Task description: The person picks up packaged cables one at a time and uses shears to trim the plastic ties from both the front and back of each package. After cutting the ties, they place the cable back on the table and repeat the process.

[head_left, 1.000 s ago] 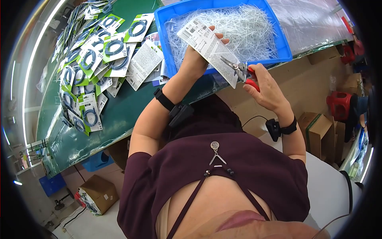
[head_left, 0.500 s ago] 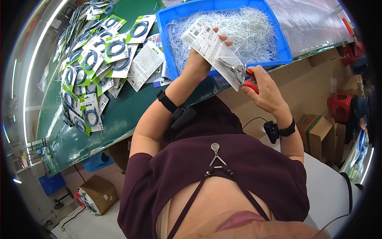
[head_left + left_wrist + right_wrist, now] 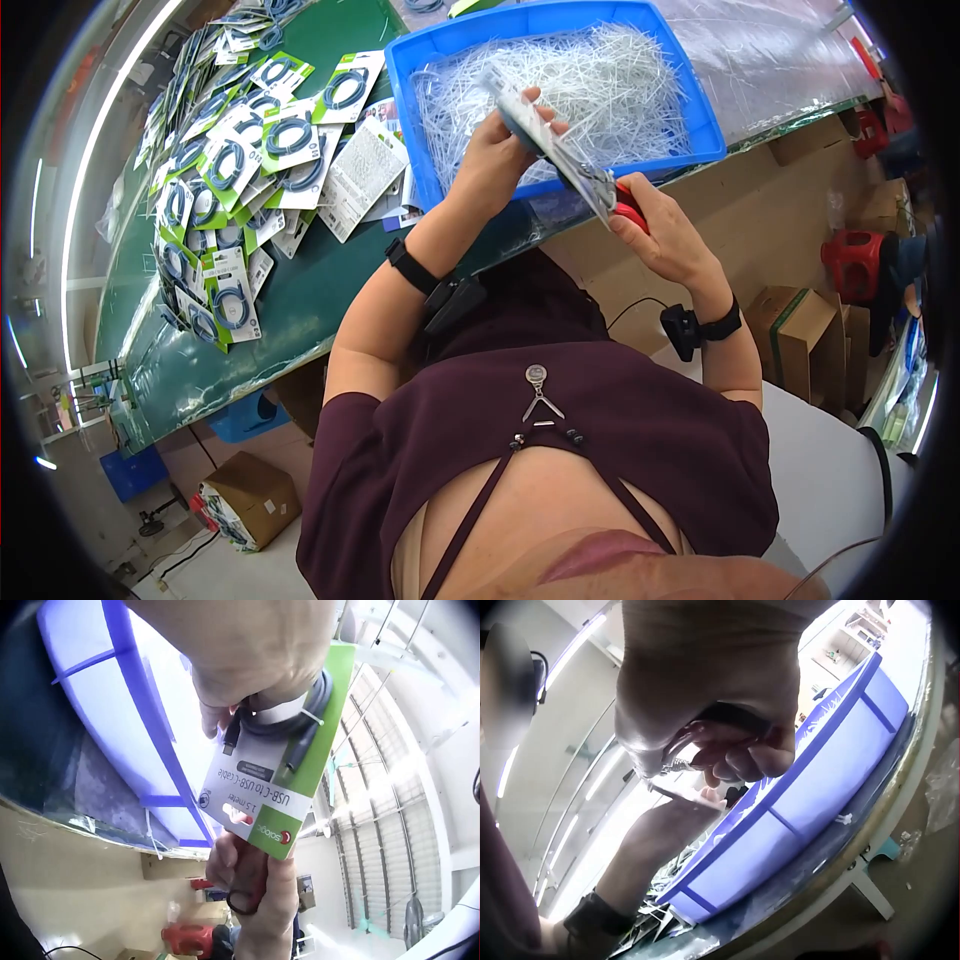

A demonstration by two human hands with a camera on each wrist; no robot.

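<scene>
My left hand (image 3: 492,168) holds a carded USB-C cable pack (image 3: 264,796) above the front of a blue bin. In the left wrist view its green and white front shows, with a coiled dark cable (image 3: 276,726) tied by a small white tie (image 3: 312,717). The head view has the card tilted almost edge-on. Red-handled cutters (image 3: 629,207) are gripped in my right hand (image 3: 668,232) at the card's lower end. Their metal jaws overlap the card in the head view, and the tips are largely hidden.
The blue bin (image 3: 706,110) contains many clear plastic strips (image 3: 630,85). Left of it, a pile of carded cables (image 3: 228,160) covers part of the green table (image 3: 275,285). One card (image 3: 365,170) lies back side up near the bin. A red stool (image 3: 853,265) and cardboard box (image 3: 795,325) stand right.
The card has turned from showing its printed back to nearly edge-on. The cutters stay at its lower end, with their jaws now less visible in the head view.
</scene>
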